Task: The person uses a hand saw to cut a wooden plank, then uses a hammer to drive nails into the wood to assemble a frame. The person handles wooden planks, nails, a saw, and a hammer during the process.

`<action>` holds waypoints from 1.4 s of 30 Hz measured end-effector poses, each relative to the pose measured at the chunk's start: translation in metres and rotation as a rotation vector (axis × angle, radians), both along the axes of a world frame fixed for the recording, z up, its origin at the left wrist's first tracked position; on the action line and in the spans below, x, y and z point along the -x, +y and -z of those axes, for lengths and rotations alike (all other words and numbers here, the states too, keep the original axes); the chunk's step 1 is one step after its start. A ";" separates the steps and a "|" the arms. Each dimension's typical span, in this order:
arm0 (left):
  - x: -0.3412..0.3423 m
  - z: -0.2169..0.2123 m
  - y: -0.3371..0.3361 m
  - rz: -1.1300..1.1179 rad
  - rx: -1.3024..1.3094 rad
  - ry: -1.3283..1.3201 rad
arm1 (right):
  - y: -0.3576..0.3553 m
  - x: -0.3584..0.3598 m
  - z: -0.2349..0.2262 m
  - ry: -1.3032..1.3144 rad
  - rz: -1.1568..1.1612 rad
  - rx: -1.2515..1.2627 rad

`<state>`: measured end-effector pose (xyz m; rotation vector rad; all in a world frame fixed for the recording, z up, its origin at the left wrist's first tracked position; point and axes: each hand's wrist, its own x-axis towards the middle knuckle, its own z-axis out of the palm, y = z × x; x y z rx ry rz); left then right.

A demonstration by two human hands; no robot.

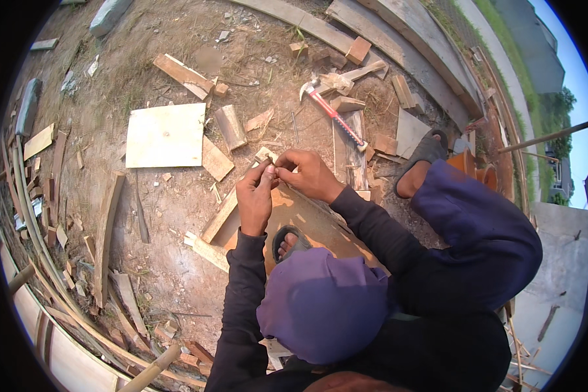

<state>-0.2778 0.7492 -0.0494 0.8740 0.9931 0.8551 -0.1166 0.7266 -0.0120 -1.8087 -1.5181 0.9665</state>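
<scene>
My left hand (255, 202) and my right hand (309, 175) meet in front of me, their thumbs and fingertips pinched together. Whatever small thing lies between the fingertips is too small to make out. Beneath them lies a brown panel (294, 212) edged with a wooden strip (221, 215), and one of my sandalled feet (287, 245) rests at it. Beyond my right hand, a claw hammer (333, 112) with a red and white handle lies on the ground among wood offcuts, its head pointing away from me.
A pale square of plywood (165, 136) and a short wood block (230, 128) lie ahead to the left. Long planks (398, 55) run along the far right. A curved timber (108, 238) and scattered scraps lie at left. An orange container (464, 162) stands past my right foot.
</scene>
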 end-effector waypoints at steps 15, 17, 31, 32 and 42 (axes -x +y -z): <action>0.006 0.004 0.062 -0.112 0.106 0.024 | 0.026 -0.118 0.058 -0.810 0.104 0.103; -0.010 0.002 0.086 -0.050 0.001 0.069 | 0.027 -0.125 0.070 -0.868 0.062 0.084; -0.061 0.044 0.148 0.668 0.130 0.490 | 0.032 -0.175 0.087 -0.881 -0.127 -0.108; -0.061 0.046 0.148 0.693 0.127 0.517 | 0.030 -0.177 0.087 -0.862 -0.120 -0.126; -0.064 0.050 0.126 0.632 0.088 0.458 | 0.017 -0.204 0.031 -0.862 -0.247 0.259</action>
